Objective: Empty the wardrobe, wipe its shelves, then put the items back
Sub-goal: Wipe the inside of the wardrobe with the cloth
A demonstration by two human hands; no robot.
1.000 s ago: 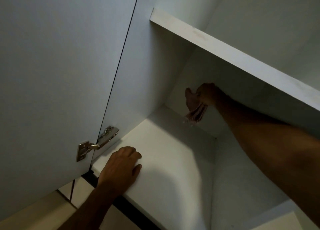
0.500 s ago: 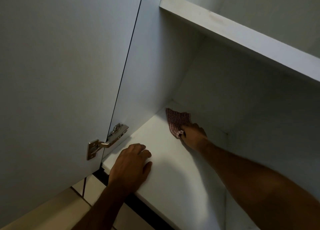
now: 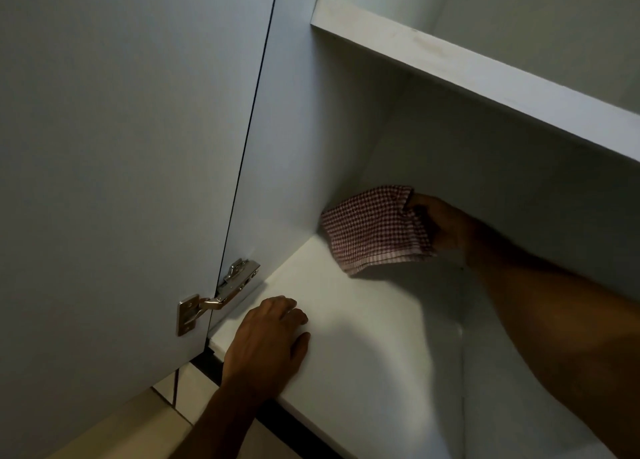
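Right hand (image 3: 440, 226) grip pinches one bunched edge of a soft, light checked cloth (image 3: 374, 228) draped at the shelf's (image 3: 363, 337) back left corner, while the left hand (image 3: 268, 337) rests flat on the shelf's front edge.

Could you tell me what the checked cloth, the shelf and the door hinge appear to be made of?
Checked cloth: woven fabric, probably cotton; it drapes and folds limply. Shelf: smooth matt white board, likely laminated; flat with a squared edge. Door hinge: shiny silvery metal, bright highlights.
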